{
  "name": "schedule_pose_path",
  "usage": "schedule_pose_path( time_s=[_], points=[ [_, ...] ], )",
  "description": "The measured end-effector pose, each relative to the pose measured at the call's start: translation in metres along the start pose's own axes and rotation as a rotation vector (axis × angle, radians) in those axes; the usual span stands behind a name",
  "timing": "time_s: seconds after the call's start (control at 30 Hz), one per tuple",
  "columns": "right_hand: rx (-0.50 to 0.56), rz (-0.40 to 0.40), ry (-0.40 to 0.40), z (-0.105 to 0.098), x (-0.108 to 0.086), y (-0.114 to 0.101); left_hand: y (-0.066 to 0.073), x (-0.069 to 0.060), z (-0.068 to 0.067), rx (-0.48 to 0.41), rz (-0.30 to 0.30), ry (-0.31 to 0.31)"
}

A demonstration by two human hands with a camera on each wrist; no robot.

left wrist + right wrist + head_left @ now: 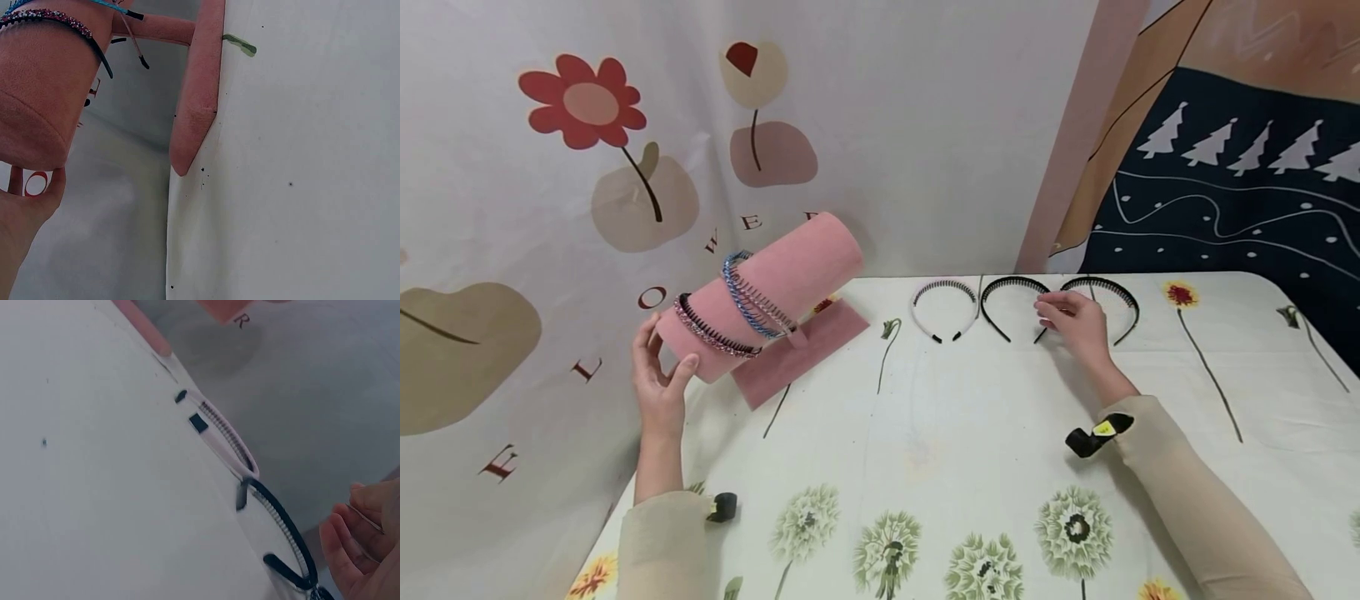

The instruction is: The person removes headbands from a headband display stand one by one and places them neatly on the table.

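Observation:
A pink cylindrical headband stand (805, 262) stands at the left on its flat base (801, 358). My left hand (658, 379) holds the roll's near end, thumb and fingers spread about its rim. Around the roll sit a pink glittery headband with black teeth (709, 336), a blue headband (739, 302) and a pale pink one beside it. On the table lie a pale pink headband (945, 284), a black headband (1015, 281) and another black headband (1126, 297). Between the black two hovers my right hand (1078, 325), fingers loosely bent, nothing seen between them.
A white tablecloth (955, 442) with printed flowers covers the table. Behind it hangs a light printed curtain (925, 150), close to the stand and the headbands. A dark panel with printed trees (1225, 200) is at the far right.

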State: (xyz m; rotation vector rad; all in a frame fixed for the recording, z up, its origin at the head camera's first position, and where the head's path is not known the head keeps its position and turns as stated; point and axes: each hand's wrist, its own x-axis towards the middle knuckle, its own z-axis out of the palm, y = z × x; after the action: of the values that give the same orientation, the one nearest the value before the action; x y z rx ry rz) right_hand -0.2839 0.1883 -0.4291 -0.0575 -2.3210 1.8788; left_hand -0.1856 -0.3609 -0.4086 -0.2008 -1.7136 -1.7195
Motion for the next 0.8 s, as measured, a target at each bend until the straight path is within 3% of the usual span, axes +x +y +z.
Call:
schedule_pose_path(
  time_s=[0.1,0.8],
  points=[
    [0.045,-0.018,-0.025,0.011,0.0,-0.002,0.001,0.0,0.001,-0.001,-0.005,-0.003],
    [0.04,-0.031,-0.11,0.08,-0.007,-0.017,0.001,0.0,0.0,-0.004,-0.001,0.001]
  ],
)
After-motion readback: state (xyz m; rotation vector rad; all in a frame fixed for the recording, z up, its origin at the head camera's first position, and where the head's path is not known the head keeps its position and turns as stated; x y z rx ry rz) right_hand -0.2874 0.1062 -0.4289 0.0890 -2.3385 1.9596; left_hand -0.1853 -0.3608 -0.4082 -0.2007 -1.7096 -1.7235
